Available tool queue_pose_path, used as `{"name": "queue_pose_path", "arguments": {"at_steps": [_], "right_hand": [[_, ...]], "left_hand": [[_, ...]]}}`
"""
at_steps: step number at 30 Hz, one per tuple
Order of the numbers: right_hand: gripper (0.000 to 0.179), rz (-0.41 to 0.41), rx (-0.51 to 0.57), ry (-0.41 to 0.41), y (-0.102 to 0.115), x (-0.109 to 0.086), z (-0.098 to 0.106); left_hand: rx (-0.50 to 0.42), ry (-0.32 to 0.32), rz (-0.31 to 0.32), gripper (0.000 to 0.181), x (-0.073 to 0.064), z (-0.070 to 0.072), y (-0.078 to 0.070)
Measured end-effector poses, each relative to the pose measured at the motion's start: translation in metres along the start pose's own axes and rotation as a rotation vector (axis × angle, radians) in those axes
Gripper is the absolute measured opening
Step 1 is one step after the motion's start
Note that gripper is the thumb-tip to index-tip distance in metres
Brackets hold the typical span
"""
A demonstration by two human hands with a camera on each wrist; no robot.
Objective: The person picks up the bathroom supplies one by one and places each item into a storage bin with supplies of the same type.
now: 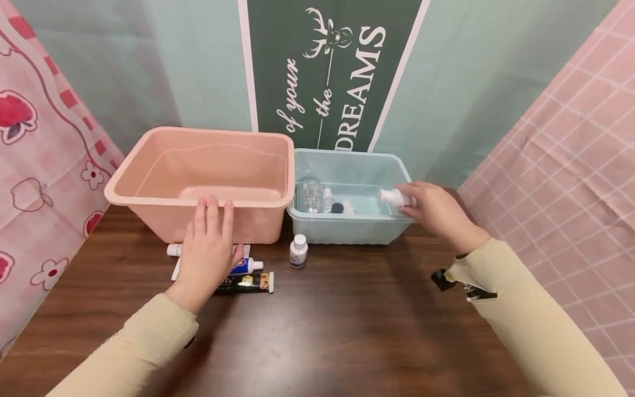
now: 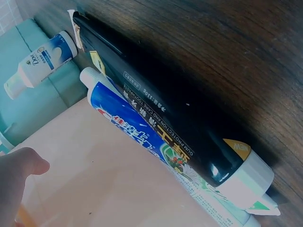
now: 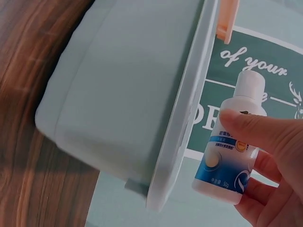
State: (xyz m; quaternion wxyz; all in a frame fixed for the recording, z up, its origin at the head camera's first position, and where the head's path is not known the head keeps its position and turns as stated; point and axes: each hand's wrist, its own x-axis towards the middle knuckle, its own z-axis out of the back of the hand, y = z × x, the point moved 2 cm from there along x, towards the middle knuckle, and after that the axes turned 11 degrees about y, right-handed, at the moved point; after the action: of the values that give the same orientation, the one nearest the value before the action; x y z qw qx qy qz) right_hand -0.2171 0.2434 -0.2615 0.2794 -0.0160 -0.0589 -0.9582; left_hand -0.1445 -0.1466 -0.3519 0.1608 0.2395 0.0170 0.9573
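Note:
My right hand (image 1: pixel 439 208) grips a small white bottle (image 3: pixel 227 142) with a blue lower label, above the right end of the blue bin (image 1: pixel 347 216). In the right wrist view the thumb lies across its front and the fingers curl behind. My left hand (image 1: pixel 205 253) has its fingers extended and rests on the front rim of the pink bin (image 1: pixel 198 199). Below that hand lie several toothpaste tubes, among them a black tube (image 2: pixel 161 99) and a blue-and-white tube (image 2: pixel 128 118). A second white bottle (image 1: pixel 298 252) stands upright on the table before the bins.
Inside the blue bin are a clear bottle (image 1: pixel 312 196), a small white bottle (image 1: pixel 328 200) and a black cap (image 1: pixel 337 208). Both bins stand side by side on the dark wooden table (image 1: pixel 337 331). Behind hangs a printed cloth (image 1: pixel 317 77); pink cloths flank the sides.

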Motion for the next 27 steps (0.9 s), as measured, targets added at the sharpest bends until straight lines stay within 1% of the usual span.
{"name": "queue_pose_path", "arguments": {"at_steps": [3, 6, 11, 15, 19, 22, 24, 27], "right_hand": [[0.040, -0.001, 0.023, 0.004, 0.000, 0.010, -0.001], [0.039, 0.002, 0.042, 0.008, 0.002, 0.020, -0.002], [0.039, 0.018, 0.033, 0.026, 0.008, 0.035, -0.005], [0.041, 0.016, 0.019, 0.029, 0.011, 0.043, -0.004], [0.043, -0.002, 0.013, 0.049, 0.008, 0.043, -0.001], [0.043, -0.008, -0.002, 0.067, 0.007, 0.042, 0.001], [0.043, -0.018, -0.019, 0.071, 0.005, 0.041, 0.002], [0.044, -0.034, -0.015, 0.077, 0.003, 0.042, 0.001]], "left_hand": [[0.000, -0.015, -0.005, 0.092, 0.003, 0.001, 0.003], [-0.015, -0.022, -0.006, 0.093, 0.005, -0.001, 0.003], [-0.051, -0.039, 0.015, 0.093, 0.001, -0.004, 0.001], [-0.068, -0.065, 0.009, 0.092, -0.002, -0.004, 0.005], [-0.091, -0.112, 0.001, 0.091, -0.001, -0.008, 0.005], [-0.102, -0.129, 0.005, 0.090, -0.001, -0.010, 0.005], [-0.116, -0.131, 0.008, 0.090, -0.001, -0.012, 0.004], [-0.115, -0.115, 0.009, 0.089, 0.000, -0.011, 0.004]]}}
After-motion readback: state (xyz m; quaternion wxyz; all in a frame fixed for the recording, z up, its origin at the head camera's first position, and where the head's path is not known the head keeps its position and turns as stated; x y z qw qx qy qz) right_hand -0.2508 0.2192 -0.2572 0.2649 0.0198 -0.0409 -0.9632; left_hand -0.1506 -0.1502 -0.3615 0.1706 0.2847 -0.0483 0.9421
